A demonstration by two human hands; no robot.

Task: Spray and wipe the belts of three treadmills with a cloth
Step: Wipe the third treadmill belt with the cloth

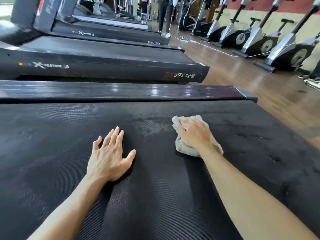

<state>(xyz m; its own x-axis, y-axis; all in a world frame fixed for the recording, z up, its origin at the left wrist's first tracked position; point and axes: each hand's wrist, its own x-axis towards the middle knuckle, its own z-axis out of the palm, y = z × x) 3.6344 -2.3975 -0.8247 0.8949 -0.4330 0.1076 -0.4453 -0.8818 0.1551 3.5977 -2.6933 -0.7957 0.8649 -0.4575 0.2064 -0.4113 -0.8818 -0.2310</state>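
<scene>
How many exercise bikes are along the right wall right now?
4 show clearly: the nearest bike at the right edge, a second, a third and a fourth receding leftward. Darker machines beyond are too unclear to class, and more may be hidden.

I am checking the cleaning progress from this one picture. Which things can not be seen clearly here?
- Spray bottle: not in the head view.
- Cloth: the right hand covers its middle.
- Belt: cut off by the left and bottom edges; how much is wiped cannot be told.
- Further treadmills: belts seen too flat, consoles cut off at the top edge.
- Left hand: the palm side is hidden.
</scene>
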